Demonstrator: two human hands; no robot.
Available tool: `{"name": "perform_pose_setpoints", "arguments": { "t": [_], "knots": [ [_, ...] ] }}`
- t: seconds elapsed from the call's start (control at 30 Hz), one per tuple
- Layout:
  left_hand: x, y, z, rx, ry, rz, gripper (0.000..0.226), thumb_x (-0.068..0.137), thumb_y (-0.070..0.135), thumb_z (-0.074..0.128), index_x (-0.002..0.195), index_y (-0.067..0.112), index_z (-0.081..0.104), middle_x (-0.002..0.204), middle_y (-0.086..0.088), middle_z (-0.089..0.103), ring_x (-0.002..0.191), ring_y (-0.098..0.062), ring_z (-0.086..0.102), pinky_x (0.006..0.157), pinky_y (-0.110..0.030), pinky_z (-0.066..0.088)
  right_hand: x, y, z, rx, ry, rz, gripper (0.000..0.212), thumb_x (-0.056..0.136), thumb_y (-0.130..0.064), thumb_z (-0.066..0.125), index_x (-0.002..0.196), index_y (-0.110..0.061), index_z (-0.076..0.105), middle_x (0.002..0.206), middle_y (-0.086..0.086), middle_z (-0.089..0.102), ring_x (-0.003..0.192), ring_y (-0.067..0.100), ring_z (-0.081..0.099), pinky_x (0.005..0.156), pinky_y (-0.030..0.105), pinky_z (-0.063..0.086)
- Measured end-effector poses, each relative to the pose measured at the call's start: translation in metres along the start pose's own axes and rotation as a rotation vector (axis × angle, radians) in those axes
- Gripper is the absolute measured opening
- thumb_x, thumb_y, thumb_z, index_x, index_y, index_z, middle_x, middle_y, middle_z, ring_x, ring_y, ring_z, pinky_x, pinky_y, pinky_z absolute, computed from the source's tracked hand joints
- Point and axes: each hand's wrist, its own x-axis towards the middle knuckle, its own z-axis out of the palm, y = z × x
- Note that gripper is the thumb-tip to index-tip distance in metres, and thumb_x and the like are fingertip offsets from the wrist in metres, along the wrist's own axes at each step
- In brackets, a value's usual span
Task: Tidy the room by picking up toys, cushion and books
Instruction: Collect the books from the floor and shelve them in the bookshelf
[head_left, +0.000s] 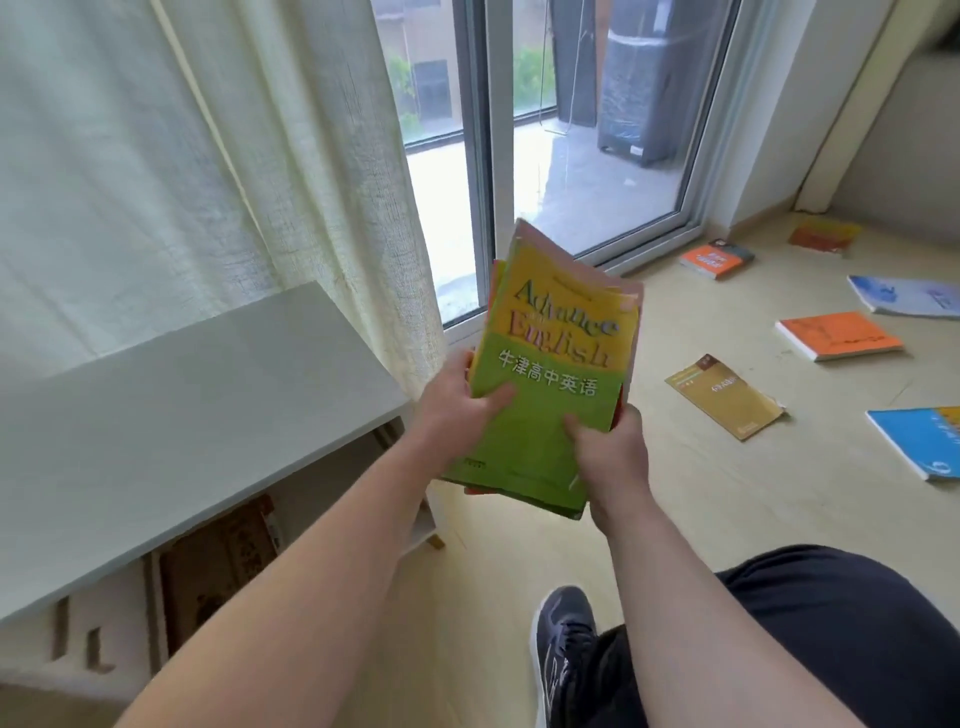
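Observation:
I hold a small stack of books (550, 384) in front of me, above the floor; the top one has a yellow and green cover. My left hand (457, 410) grips the stack's left edge, thumb across the green cover. My right hand (610, 452) grips the lower right corner, thumb on top. Several more books lie scattered on the floor to the right: an orange one (839, 335), a mustard one (724, 395), a blue one (917, 441), a pale blue one (906, 296), and two further back, orange (717, 259) and red-yellow (825, 235).
A white shelf unit (182, 410) stands at the left, with brown books (218, 566) in its lower compartment. A cream curtain (208, 156) hangs behind it beside a glass sliding door (587, 156). My knee and dark shoe (563, 644) are at the bottom right.

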Motion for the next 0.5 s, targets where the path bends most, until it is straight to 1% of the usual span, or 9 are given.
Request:
{"name": "perform_pose_setpoints", "arguments": {
  "t": [0.03, 0.1, 0.17, 0.23, 0.3, 0.33, 0.4, 0.5],
  "knots": [
    [-0.004, 0.009, -0.015, 0.034, 0.054, 0.070, 0.030, 0.087, 0.038, 0.074, 0.106, 0.030, 0.053, 0.103, 0.008, 0.070, 0.095, -0.016, 0.070, 0.082, -0.045, 0.059, -0.004, -0.010, 0.009, 0.038, -0.025, -0.067, 0.029, 0.092, -0.015, 0.069, 0.115, -0.021, 0.052, 0.101, -0.011, 0.064, 0.090, 0.010, 0.065, 0.067, 0.029, 0.052],
    [-0.013, 0.020, -0.051, 0.103, 0.199, 0.179, 0.032, 0.088, 0.037, 0.073, 0.110, 0.025, 0.053, 0.099, 0.012, 0.069, 0.090, -0.008, 0.068, 0.080, -0.037, 0.058, -0.013, -0.033, 0.034, 0.066, -0.097, -0.182, 0.030, 0.091, -0.017, 0.070, 0.113, -0.024, 0.051, 0.102, -0.013, 0.064, 0.094, 0.010, 0.065, 0.073, 0.031, 0.054],
    [-0.023, 0.028, -0.086, 0.110, 0.334, 0.221, 0.033, 0.088, 0.036, 0.074, 0.112, 0.027, 0.053, 0.099, 0.014, 0.069, 0.090, -0.005, 0.067, 0.079, -0.035, 0.057, -0.022, -0.053, 0.062, 0.063, -0.170, -0.270, 0.036, 0.088, -0.015, 0.073, 0.115, -0.024, 0.051, 0.104, -0.013, 0.066, 0.095, 0.009, 0.066, 0.077, 0.032, 0.056],
    [-0.032, 0.026, -0.120, 0.084, 0.455, 0.244, 0.034, 0.088, 0.033, 0.074, 0.114, 0.030, 0.053, 0.101, 0.015, 0.068, 0.092, -0.005, 0.067, 0.079, -0.035, 0.056, -0.032, -0.067, 0.092, 0.079, -0.257, -0.343, 0.041, 0.086, -0.012, 0.075, 0.116, -0.025, 0.052, 0.107, -0.012, 0.068, 0.096, 0.007, 0.068, 0.078, 0.029, 0.056],
    [-0.042, 0.021, -0.147, 0.033, 0.561, 0.250, 0.033, 0.089, 0.030, 0.074, 0.115, 0.033, 0.053, 0.104, 0.015, 0.068, 0.095, -0.005, 0.067, 0.080, -0.038, 0.058, -0.042, -0.076, 0.121, 0.059, -0.338, -0.421, 0.041, 0.086, -0.010, 0.076, 0.115, -0.027, 0.052, 0.107, -0.012, 0.068, 0.096, 0.006, 0.067, 0.077, 0.026, 0.056],
    [-0.047, 0.015, -0.162, 0.005, 0.613, 0.250, 0.034, 0.090, 0.028, 0.073, 0.116, 0.033, 0.053, 0.105, 0.014, 0.069, 0.096, -0.007, 0.067, 0.082, -0.042, 0.059, -0.047, -0.079, 0.137, 0.041, -0.381, -0.457, 0.042, 0.086, -0.010, 0.075, 0.115, -0.028, 0.051, 0.107, -0.011, 0.068, 0.097, 0.007, 0.067, 0.077, 0.028, 0.057],
    [-0.055, 0.003, -0.183, -0.055, 0.676, 0.222, 0.037, 0.088, 0.027, 0.073, 0.118, 0.035, 0.054, 0.109, 0.012, 0.069, 0.100, -0.010, 0.068, 0.084, -0.047, 0.060, -0.052, -0.082, 0.168, -0.017, -0.439, -0.518, 0.044, 0.086, -0.011, 0.074, 0.115, -0.034, 0.051, 0.107, -0.010, 0.067, 0.100, 0.011, 0.066, 0.081, 0.035, 0.059],
    [-0.064, -0.019, -0.201, -0.089, 0.725, 0.178, 0.048, 0.085, 0.033, 0.073, 0.128, 0.036, 0.052, 0.120, 0.009, 0.067, 0.111, -0.016, 0.065, 0.090, -0.053, 0.057, -0.053, -0.081, 0.201, -0.111, -0.501, -0.586, 0.046, 0.085, -0.013, 0.072, 0.117, -0.038, 0.051, 0.110, -0.008, 0.065, 0.103, 0.015, 0.063, 0.086, 0.044, 0.058]
  ]
}}
